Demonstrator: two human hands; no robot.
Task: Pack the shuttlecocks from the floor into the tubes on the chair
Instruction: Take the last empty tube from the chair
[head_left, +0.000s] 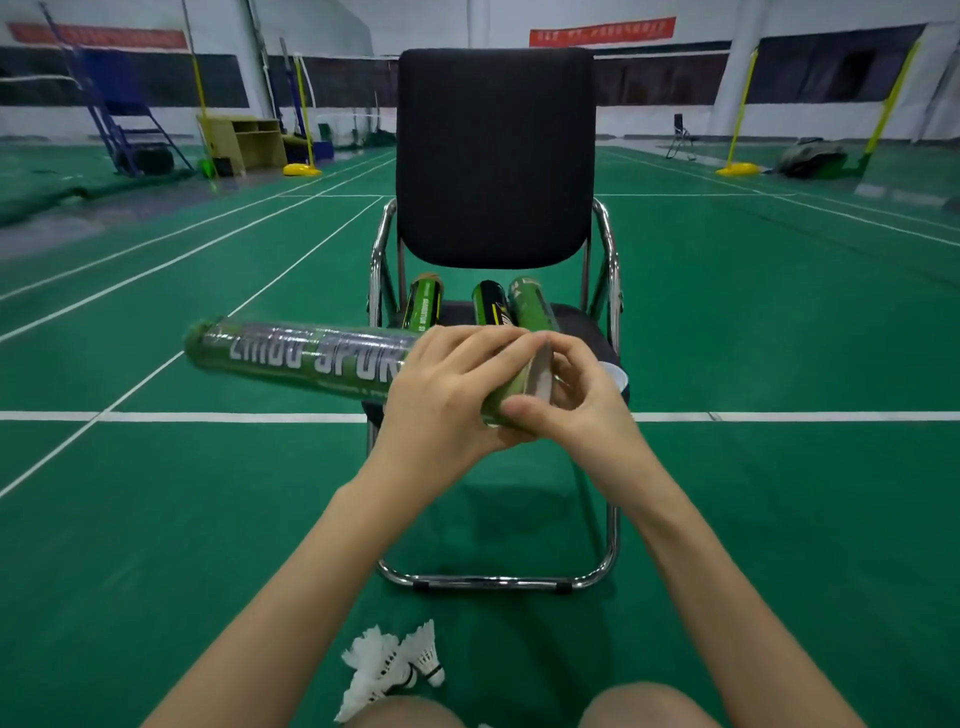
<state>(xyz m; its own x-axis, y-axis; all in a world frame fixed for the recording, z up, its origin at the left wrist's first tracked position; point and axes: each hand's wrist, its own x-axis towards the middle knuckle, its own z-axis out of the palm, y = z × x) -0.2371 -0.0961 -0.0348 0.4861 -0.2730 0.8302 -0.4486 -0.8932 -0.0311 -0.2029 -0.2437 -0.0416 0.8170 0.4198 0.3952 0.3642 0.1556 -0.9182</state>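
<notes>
I hold a long green tube with silver lettering level in front of the chair. My left hand grips the tube near its right, open end. My right hand is at that open mouth, its fingers curled on the rim beside something white inside. Three more green tubes lie on the chair seat, and a white cap sits at the seat's right edge. A small pile of white shuttlecocks lies on the green floor in front of my knees.
The chair's chrome frame stands on the green court floor just ahead. White court lines cross the floor. Far back are yellow net posts, a wooden desk and a blue ladder stand.
</notes>
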